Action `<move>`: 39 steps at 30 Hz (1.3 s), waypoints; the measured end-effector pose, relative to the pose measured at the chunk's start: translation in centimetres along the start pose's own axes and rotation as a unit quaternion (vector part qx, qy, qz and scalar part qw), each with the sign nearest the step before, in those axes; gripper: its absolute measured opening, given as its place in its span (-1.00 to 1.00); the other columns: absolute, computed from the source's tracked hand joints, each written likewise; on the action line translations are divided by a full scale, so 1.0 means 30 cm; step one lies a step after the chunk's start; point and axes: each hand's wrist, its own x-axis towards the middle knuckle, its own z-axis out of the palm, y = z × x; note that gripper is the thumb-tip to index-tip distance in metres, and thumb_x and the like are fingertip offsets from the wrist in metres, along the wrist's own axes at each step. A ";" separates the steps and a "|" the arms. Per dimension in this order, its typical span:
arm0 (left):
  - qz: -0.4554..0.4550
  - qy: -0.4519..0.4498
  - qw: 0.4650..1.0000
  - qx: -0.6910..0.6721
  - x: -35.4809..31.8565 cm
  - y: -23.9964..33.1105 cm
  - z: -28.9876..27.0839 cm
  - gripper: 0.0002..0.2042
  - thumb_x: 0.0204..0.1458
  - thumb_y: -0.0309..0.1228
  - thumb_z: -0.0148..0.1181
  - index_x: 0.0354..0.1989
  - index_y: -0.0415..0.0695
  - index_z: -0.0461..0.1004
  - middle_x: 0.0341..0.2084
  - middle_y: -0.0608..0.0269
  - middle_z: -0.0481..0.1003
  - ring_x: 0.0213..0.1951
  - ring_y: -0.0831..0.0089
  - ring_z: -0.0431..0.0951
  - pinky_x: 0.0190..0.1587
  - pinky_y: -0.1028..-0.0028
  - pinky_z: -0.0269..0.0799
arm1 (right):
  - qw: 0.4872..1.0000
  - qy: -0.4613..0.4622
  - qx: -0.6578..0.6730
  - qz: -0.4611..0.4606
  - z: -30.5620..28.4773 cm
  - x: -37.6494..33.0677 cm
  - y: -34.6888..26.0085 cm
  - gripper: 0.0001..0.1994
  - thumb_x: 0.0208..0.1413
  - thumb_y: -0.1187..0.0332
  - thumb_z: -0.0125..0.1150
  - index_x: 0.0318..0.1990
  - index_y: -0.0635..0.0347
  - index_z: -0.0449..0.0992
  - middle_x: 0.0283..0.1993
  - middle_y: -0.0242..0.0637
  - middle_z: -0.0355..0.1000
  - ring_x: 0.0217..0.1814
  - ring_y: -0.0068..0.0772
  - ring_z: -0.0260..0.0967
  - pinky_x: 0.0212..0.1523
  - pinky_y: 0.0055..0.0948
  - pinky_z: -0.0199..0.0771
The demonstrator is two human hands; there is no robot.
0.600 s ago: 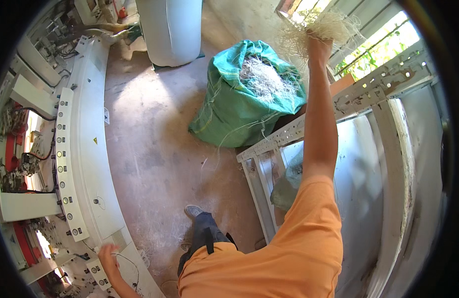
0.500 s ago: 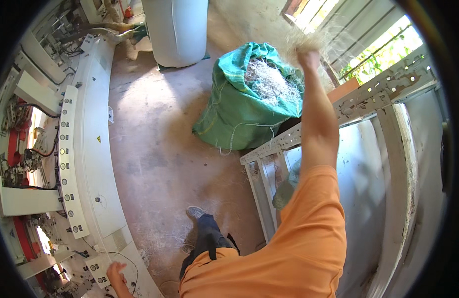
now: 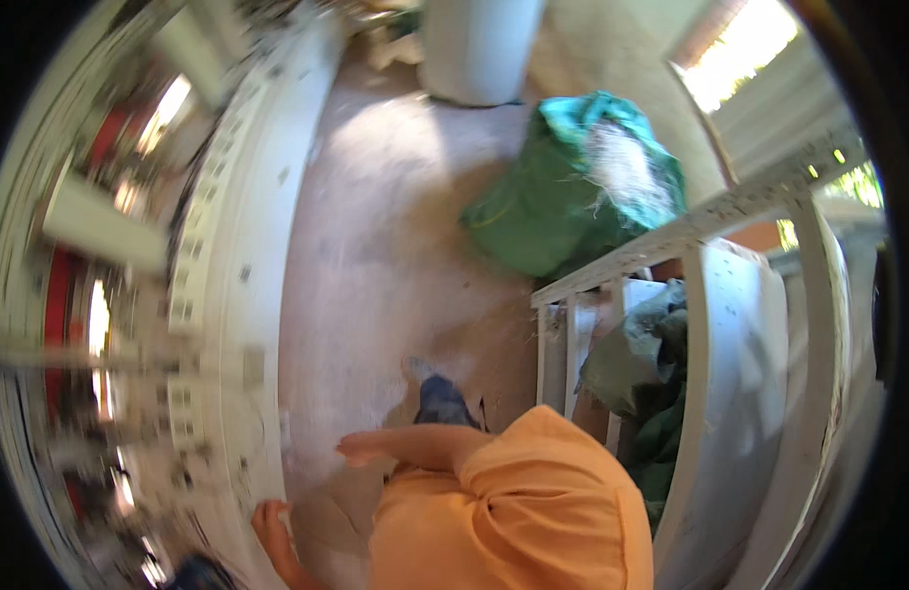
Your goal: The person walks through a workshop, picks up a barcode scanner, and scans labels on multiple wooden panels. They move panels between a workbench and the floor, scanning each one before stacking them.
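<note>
Low in the frame, the left hand (image 3: 271, 523) and right hand (image 3: 360, 448) were loosely spread and seemingly empty, the left near the white machine housing (image 3: 246, 310). At upper right, the green sack (image 3: 533, 214) of pale strands (image 3: 623, 175) looked light, soft, best gripped by its rim.

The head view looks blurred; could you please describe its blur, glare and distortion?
Head view: machine at left smeared sideways by blur; window at upper right blown out; floor near the top sunlit in one patch; left hand and right hand soft-edged; long edges near the rim bowed.
</note>
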 end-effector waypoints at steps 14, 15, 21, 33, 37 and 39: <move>-0.221 0.246 0.943 -0.041 -0.845 -1.424 -0.308 -0.71 0.09 -0.24 0.19 -0.38 -0.29 0.53 -0.50 -0.05 0.58 -0.40 0.07 0.58 -0.29 0.20 0.45 | 0.887 0.070 -0.250 0.382 0.469 0.082 0.204 -0.68 0.07 0.13 0.16 -0.28 0.20 0.65 -0.17 0.02 0.57 -0.10 0.03 0.54 -0.14 -0.10 0.53; -0.226 0.268 0.934 -0.067 -0.885 -1.496 -0.311 -0.70 0.09 -0.23 0.18 -0.38 -0.29 0.53 -0.50 -0.07 0.57 -0.40 0.02 0.58 -0.28 0.19 0.46 | 0.865 -0.012 -0.307 0.397 0.500 0.073 0.209 -0.65 0.08 0.07 0.13 -0.28 0.15 0.67 -0.16 -0.03 0.58 -0.07 0.03 0.54 -0.11 -0.08 0.52; -0.308 0.287 0.894 -0.155 -0.951 -1.805 -0.362 -0.69 0.06 -0.23 0.19 -0.38 -0.32 0.52 -0.50 -0.15 0.56 -0.34 -0.08 0.60 -0.25 0.16 0.49 | 0.856 -0.224 -0.403 0.233 0.799 0.305 0.057 -0.63 0.01 0.11 0.19 -0.25 0.28 0.64 -0.14 0.08 0.56 -0.10 0.18 0.51 -0.06 -0.07 0.53; -0.446 0.431 0.755 -0.212 -1.325 -2.292 -1.008 -0.72 0.12 -0.24 0.16 -0.36 -0.28 0.45 -0.44 -0.12 0.56 -0.29 -0.10 0.57 -0.22 0.06 0.44 | 0.795 -0.293 -0.529 0.046 2.001 1.552 -0.864 -0.65 -0.01 0.12 0.22 -0.21 0.20 0.64 -0.16 -0.02 0.58 -0.05 0.07 0.51 0.00 -0.10 0.48; -0.503 0.487 0.660 -0.272 -1.503 -2.508 -1.052 -0.73 0.13 -0.25 0.15 -0.36 -0.28 0.44 -0.41 -0.16 0.55 -0.27 -0.13 0.55 -0.20 0.02 0.43 | 0.817 -0.308 -0.481 -0.075 2.659 1.775 -1.225 -0.66 0.01 0.17 0.23 -0.17 0.23 0.61 -0.19 -0.05 0.59 -0.07 0.01 0.53 -0.01 -0.15 0.49; -0.538 0.480 0.648 -0.247 -1.559 -2.666 -1.043 -0.72 0.13 -0.25 0.13 -0.35 -0.28 0.44 -0.41 -0.18 0.54 -0.28 -0.15 0.54 -0.20 -0.01 0.42 | 0.819 -0.355 -0.442 -0.090 3.001 1.813 -1.372 -0.67 0.02 0.21 0.24 -0.14 0.25 0.59 -0.18 -0.05 0.58 -0.07 -0.02 0.53 -0.01 -0.18 0.49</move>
